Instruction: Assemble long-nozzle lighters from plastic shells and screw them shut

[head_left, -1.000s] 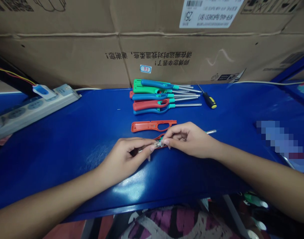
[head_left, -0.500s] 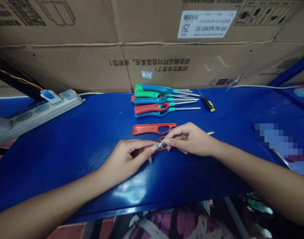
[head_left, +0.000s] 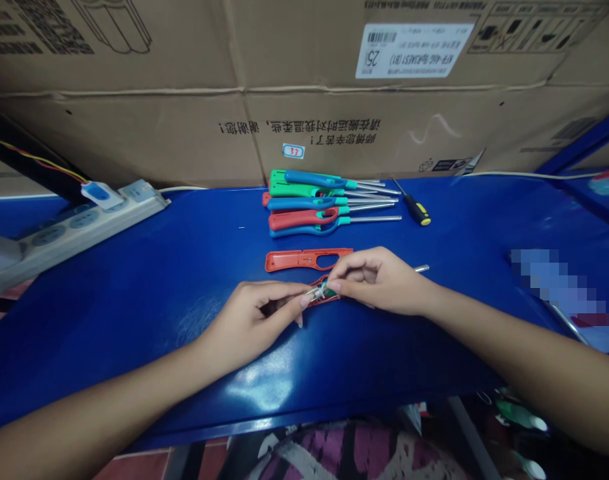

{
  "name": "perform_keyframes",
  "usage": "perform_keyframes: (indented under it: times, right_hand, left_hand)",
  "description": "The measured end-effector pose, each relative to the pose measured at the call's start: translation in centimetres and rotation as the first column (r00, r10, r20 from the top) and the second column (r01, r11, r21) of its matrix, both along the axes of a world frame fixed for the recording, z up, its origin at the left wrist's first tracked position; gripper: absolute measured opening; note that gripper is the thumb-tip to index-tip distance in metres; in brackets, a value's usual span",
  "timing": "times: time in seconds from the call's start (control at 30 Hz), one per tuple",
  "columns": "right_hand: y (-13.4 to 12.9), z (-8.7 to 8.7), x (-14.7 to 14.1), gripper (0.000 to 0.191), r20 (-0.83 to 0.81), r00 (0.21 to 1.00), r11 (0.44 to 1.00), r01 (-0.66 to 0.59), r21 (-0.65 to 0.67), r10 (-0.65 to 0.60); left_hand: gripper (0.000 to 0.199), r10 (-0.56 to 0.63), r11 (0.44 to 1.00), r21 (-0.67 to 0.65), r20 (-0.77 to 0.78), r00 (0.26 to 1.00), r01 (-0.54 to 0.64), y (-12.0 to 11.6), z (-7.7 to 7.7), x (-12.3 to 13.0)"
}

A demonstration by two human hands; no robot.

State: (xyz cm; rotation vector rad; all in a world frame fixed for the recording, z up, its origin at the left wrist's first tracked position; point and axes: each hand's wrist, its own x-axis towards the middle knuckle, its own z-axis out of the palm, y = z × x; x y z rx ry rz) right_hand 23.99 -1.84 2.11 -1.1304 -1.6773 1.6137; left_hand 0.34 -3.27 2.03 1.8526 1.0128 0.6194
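Note:
An opened red lighter (head_left: 326, 301) lies on the blue table, its lower half shell partly covered by my hands, with green and metallic parts inside. Its metal tube tip (head_left: 422, 268) shows beyond my right hand. My left hand (head_left: 249, 315) is closed, thumb and index finger pinching a small clear and silvery part (head_left: 316, 292) over the shell. From the other side, the fingertips of my right hand (head_left: 384, 280) are pinched together at the part's right end; what they grip is too small to make out. Behind them lies the loose red half shell (head_left: 284, 261), inner side up.
Several assembled lighters (head_left: 304, 201) in blue, red and green are piled at the back, with a black and yellow screwdriver (head_left: 417, 210) beside them. A power strip (head_left: 84, 223) stands at the left. The cardboard box (head_left: 184, 143) walls off the table's rear.
My right fingertips have shifted slightly, showing more of the green part in the shell. My left hand keeps its pinch almost unmoved.

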Motion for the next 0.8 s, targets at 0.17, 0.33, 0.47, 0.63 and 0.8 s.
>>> perform_keyframes:
  times: [0.17,0.33,0.47,0.63,0.8]
  right_hand:
    - [-0.1,-0.1,-0.1,0.021,0.043,0.999,0.997,0.0,0.08,-0.004]
    - [-0.3,-0.4,-0.3,0.024,0.06,0.998,0.995,0.002,0.098,-0.008]
    - [-0.3,-0.5,-0.3,0.024,0.067,0.997,0.996,0.021,0.089,-0.026]
    - [-0.2,-0.3,-0.3,0.022,0.051,0.998,0.997,0.031,0.064,-0.035]
    - [-0.1,0.2,-0.1,0.028,0.039,0.997,0.997,0.073,-0.013,-0.072]
  left_hand:
    - [0.026,0.003,1.0,0.025,0.022,1.0,-0.004,0.0,0.1,0.1]
    - [0.024,-0.012,0.999,0.046,0.05,0.999,0.009,-0.1,0.0,0.1]
    - [0.026,-0.026,0.997,0.077,0.043,0.999,0.022,0.1,-0.2,0.1]
    - [0.023,-0.053,0.991,0.121,-0.019,0.998,0.055,0.2,0.1,-0.4]
    - [0.025,-0.039,0.936,0.343,-0.139,0.989,0.085,0.2,0.6,-1.1]
